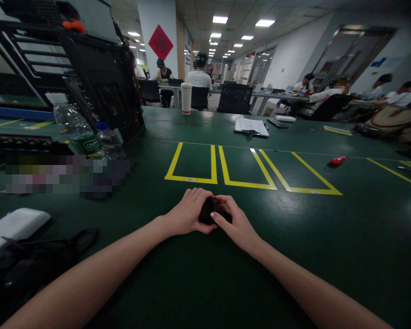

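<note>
Both my hands meet over the green table (pixel 198 283), just in front of the yellow tape outlines (pixel 191 179). Between them is a small black boxy object (pixel 207 211), whose kind I cannot make out. My left hand (pixel 193 210) wraps round it from the left, fingers over the top and thumb below. From the right, my right hand (pixel 233 223) closes on its edge, with the thumb against the near face. The fingers cover much of the object.
At the left stand a black computer case (pixel 106 87), a plastic bottle (pixel 77 128) and a blue-capped bottle (pixel 109 139). A white power strip (pixel 17 228) and black cables (pixel 37 260) lie nearer. Farther off are a white cup (pixel 186 98), a clipboard (pixel 250 126) and a red tool (pixel 339 160).
</note>
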The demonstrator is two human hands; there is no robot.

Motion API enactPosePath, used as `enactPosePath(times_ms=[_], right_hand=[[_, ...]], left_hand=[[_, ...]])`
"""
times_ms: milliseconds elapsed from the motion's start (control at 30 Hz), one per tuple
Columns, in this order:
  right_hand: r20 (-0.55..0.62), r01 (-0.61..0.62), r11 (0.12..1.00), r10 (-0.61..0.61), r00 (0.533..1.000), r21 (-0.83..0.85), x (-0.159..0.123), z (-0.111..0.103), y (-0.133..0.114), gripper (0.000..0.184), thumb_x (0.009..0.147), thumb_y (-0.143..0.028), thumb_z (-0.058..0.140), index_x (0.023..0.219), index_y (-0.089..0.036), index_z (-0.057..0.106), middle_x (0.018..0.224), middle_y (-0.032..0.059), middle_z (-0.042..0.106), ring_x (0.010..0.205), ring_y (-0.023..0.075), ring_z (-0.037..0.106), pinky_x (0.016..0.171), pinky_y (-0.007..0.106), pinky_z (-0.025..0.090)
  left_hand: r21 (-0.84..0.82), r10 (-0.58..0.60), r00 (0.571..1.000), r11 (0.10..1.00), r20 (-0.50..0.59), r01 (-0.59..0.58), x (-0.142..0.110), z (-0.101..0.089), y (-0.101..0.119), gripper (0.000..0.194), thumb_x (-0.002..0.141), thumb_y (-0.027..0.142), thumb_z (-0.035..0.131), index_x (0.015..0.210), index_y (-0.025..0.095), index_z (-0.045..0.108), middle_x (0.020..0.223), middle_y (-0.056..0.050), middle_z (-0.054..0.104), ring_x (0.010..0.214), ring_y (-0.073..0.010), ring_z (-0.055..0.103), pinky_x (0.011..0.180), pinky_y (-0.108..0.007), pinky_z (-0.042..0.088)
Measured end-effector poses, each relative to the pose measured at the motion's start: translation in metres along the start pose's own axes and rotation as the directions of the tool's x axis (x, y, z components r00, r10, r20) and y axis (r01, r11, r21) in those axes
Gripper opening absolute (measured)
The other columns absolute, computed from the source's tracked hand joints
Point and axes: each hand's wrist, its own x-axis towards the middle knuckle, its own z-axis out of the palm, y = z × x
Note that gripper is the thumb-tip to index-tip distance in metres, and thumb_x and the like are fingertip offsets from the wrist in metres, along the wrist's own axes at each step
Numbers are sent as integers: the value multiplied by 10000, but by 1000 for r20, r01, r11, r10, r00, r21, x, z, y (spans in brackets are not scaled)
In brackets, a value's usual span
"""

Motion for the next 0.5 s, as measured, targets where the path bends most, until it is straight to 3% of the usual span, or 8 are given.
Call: enactPosePath(times_ms=[200, 367, 500], right_hand=[[48, 46, 999, -46, 998, -7, -2, -1, -3, 295, 800, -178, 543, 1079, -228, 460, 1026, 32, 529, 925, 186, 544, 813, 368, 473], [-7, 80, 995, -80, 997, 64, 0, 0, 4, 166, 835, -211, 503, 999, -229, 493, 1005, 28, 513, 946, 177, 545, 836, 353, 469], [-10, 45, 995, -44, 999, 84, 1, 1, 4, 183, 834, -206, 511, 1012, -231, 474, 1006, 22, 531, 953, 171, 552, 848, 351, 465]], left_hand=[[-7, -15, 1000, 1000, 5, 15, 0, 1, -1, 522, 680, 350, 659, 1086, 178, 379, 1041, -67, 481, 900, -218, 469, 789, -348, 378], [18, 4, 1000, 1000, -11, -4, 0, 1, 0, 522, 684, 393, 656, 1070, 170, 384, 1019, -67, 487, 882, -217, 472, 783, -348, 377], [26, 8, 1000, 1000, -8, -7, 0, 0, 0, 527, 684, 401, 656, 1073, 166, 388, 1021, -69, 488, 882, -217, 473, 782, -349, 376]])
